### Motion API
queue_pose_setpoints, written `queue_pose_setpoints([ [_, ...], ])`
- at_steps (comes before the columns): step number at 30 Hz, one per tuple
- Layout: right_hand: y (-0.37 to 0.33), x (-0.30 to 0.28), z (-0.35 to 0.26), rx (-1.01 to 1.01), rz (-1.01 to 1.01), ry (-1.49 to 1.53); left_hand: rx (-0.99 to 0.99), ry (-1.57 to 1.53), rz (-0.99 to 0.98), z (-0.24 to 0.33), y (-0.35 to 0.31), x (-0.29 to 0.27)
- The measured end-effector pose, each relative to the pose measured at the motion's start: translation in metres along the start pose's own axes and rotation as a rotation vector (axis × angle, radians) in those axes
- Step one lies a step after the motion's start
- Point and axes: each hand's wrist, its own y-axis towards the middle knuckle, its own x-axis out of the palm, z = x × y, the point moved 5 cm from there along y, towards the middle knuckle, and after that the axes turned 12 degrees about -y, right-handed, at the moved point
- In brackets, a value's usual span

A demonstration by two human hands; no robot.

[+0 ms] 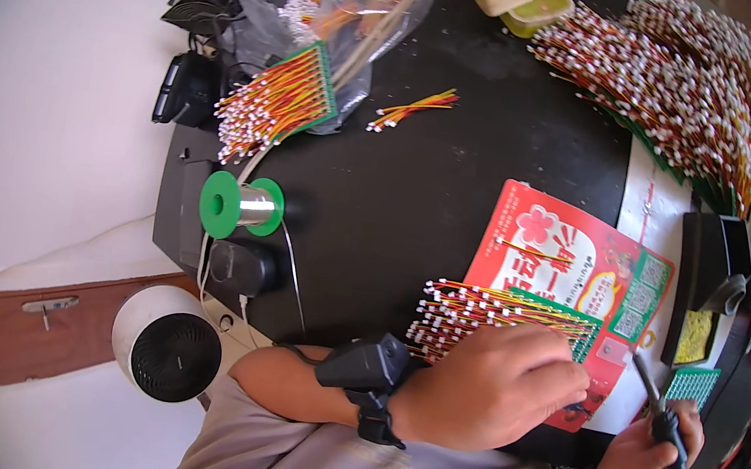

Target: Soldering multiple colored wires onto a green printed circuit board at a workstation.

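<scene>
1. Left hand (508, 387): back up, fingers curled in, over the lower part of the wired board (585, 329). From my end I can't tell if the fingertips pinch anything; they're hidden.
2. Right hand (652, 451): closed round the soldering iron (650, 379), metal end pointing up and left, just right of the wired board. Cable loops down below the hand.
3. Wired board: green, lying on a red printed sheet (512, 220) near the person's front. Its red and yellow wires (451, 314) run left, white plugs at the ends, some past the sheet's edge.
4. One loose wire (532, 251) on the sheet, above the board.
5. Right side, I get a bare green board (692, 386) near the right hand, a yellow sponge (693, 337) in a dark tray above it.
6. Upper right: big heap of white-tipped wires (665, 83), green boards peeking out underneath.
7. Left part of the black table (400, 200): green spool (255, 206) of silvery wire, another wired board above it, a clear plastic bag (396, 21) behind.
8. Small loose wire bunch (420, 110), right of that board.
9. Lower left, I see a white-and-black fan (172, 350) beside the table.
</scene>
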Motion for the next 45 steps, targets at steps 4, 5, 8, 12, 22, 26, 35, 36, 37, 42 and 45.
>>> queue_pose_setpoints([
  [4, -0.002, -0.004, -0.003, 0.076, 0.059, -0.012, 0.068, 0.020, -0.016, -0.001, 0.002, 0.004],
  [5, -0.005, -0.004, -0.002, 0.141, 0.088, -0.039, 0.069, 0.021, -0.018, -0.001, 0.000, 0.002],
  [8, -0.001, 0.002, -0.005, 0.155, 0.078, -0.102, 0.069, 0.064, -0.022, -0.003, -0.002, 0.005],
  [12, 0.011, 0.015, -0.016, -0.073, -0.052, -0.037, 0.075, 0.188, -0.082, 0.000, -0.005, 0.003],
  [22, 0.009, 0.011, -0.018, -0.020, 0.011, -0.044, 0.174, 0.313, -0.101, 0.003, -0.001, 0.012],
  [26, 0.009, 0.009, -0.019, -0.009, 0.058, -0.115, 0.209, 0.364, -0.110, 0.002, -0.002, 0.015],
  [35, 0.027, 0.020, -0.033, -0.186, -0.278, -0.097, 0.177, 0.485, -0.179, -0.007, 0.007, 0.010],
  [36, 0.026, 0.020, -0.033, -0.202, -0.240, -0.091, 0.193, 0.520, -0.183, -0.008, 0.006, 0.012],
  [37, 0.025, 0.019, -0.033, -0.211, -0.229, -0.099, 0.208, 0.558, -0.186, -0.008, 0.005, 0.014],
  [42, 0.029, 0.023, -0.030, -0.221, -0.294, -0.119, 0.166, 0.549, -0.230, -0.017, 0.010, 0.021],
  [45, 0.031, 0.027, -0.031, -0.205, -0.384, -0.098, 0.149, 0.541, -0.241, -0.023, 0.008, 0.022],
])
